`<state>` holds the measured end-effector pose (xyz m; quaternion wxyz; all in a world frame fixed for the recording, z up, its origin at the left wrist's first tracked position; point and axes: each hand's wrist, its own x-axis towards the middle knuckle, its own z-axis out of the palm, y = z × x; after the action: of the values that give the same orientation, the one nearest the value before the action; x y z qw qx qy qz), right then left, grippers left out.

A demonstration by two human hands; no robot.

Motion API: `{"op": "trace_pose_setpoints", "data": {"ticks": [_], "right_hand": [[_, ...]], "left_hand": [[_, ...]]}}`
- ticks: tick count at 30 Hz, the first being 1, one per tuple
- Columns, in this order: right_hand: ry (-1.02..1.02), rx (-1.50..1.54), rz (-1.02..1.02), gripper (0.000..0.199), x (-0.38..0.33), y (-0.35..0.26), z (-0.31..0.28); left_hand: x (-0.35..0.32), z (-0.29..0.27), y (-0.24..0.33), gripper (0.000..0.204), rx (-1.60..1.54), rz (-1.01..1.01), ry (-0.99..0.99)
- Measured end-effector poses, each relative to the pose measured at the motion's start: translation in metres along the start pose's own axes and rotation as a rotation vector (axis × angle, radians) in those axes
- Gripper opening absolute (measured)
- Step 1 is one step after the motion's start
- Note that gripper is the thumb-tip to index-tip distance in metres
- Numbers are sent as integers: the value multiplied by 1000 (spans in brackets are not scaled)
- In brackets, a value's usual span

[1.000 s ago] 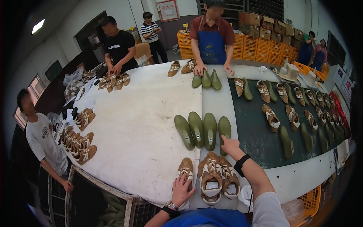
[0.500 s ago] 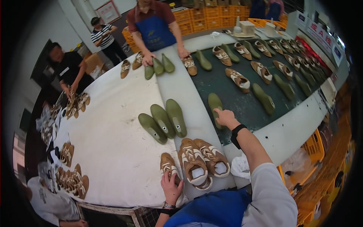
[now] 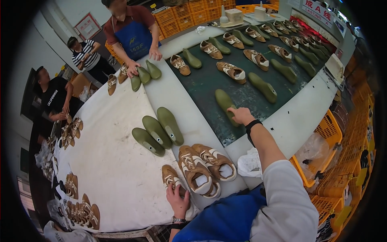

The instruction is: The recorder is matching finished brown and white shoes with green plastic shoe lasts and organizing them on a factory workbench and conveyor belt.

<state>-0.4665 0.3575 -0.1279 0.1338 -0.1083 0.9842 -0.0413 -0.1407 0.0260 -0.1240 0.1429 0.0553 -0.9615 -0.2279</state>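
Note:
My left hand (image 3: 178, 199) is closed over the heel end of a brown-and-white sneaker (image 3: 171, 176) lying on the white cloth. My right hand (image 3: 243, 115) reaches forward and grips the near end of a green shoe last (image 3: 224, 102), which lies on the dark green surface (image 3: 203, 99). Between my arms stands a pair of similar sneakers (image 3: 194, 171), white stuffing showing inside. Beyond them, three green lasts (image 3: 155, 132) lie side by side across the edge of the white cloth (image 3: 109, 161).
Rows of sneakers (image 3: 231, 72) and lasts (image 3: 263, 87) cover the dark surface. Across the table, a co-worker in a blue apron (image 3: 139, 40) touches more lasts (image 3: 144, 75). Crumpled white material (image 3: 250, 163) lies by my right forearm. Orange crates (image 3: 330, 129) stand at right.
The view has shifted. The gripped last and the shoes on the dark surface sit farther right of its left edge. The co-worker's hand has come off a sneaker. My left hand keeps its hold.

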Motion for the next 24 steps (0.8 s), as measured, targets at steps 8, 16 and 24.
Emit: {"op": "trace_pose_setpoints", "data": {"ticks": [8,16,24], "right_hand": [[14,-7,-13,46,2,17,3],[49,35,-146,49,-14,17,-2],[296,-23,-264,34,-77,3,10]], "left_hand": [[2,1,1,41,3,-3,10],[1,-13,1,40,43,14,75],[-8,-3,-3,42,58,-17,91]]}}
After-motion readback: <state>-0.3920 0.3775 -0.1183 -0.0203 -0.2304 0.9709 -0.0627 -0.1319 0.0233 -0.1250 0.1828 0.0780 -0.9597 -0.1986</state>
